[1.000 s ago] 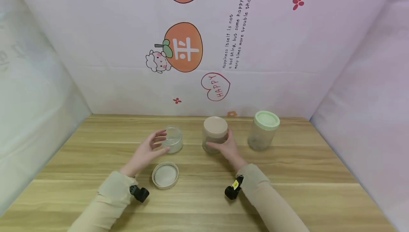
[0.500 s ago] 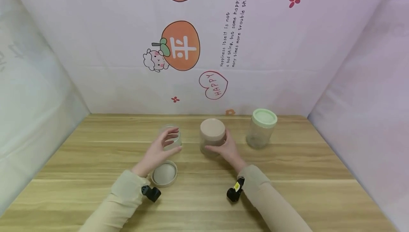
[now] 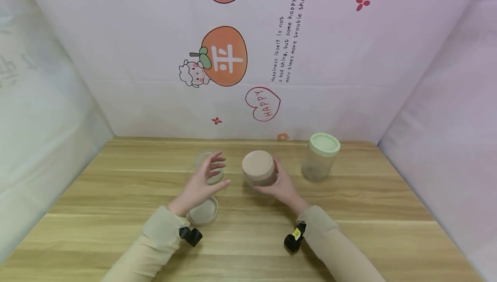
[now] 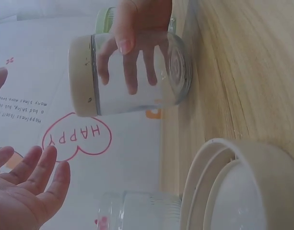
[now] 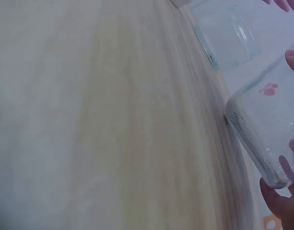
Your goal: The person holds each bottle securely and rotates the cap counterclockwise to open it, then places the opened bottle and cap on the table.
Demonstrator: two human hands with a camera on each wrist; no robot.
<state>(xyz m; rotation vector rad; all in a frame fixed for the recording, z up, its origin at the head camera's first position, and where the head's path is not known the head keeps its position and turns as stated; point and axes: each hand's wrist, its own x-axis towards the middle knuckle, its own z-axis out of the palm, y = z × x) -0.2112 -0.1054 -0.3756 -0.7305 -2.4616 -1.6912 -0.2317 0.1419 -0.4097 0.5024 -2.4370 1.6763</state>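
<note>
My right hand [image 3: 284, 188] grips a clear glass jar with a beige lid [image 3: 258, 165], thumb on the near side and fingers round the far side. The jar leans toward me; whether its base touches the table is hard to tell. In the left wrist view those fingers show through the glass of the jar [image 4: 137, 91]. My left hand [image 3: 199, 188] hovers with spread fingers, holding nothing. Behind it is a short clear jar without a lid [image 3: 200, 159], partly hidden. Under the left wrist, a loose beige lid [image 3: 203, 212] lies with its hollow side up.
A taller clear jar with a light green lid [image 3: 319, 161] stands at the back right. The wooden table [image 3: 248, 247] ends at a white printed backdrop [image 3: 326, 109], with white cloth at both sides.
My right hand has tilted the beige-lidded jar and brought it slightly nearer. My left hand has moved right, toward that jar, and now covers more of the short jar and the loose lid.
</note>
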